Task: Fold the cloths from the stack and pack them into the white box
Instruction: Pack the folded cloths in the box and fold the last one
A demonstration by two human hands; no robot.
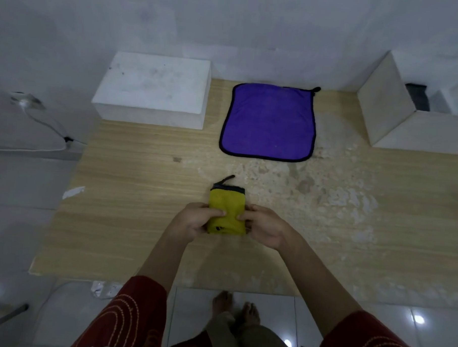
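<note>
The yellow cloth, folded into a small thick packet, is between the middle and front edge of the table, pinched at its near end by the left hand and the right hand, thumbs on top. Its far end with the dark hem is free, so the layers could spring open if either grip slackens on the way to the white box at the back right corner; the purple cloth by the back edge lies flat, unfolded

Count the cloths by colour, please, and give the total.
yellow cloth: 1, folded, gripped by the left hand and the right hand
purple cloth: 1, lying flat on the table
Total: 2
</note>
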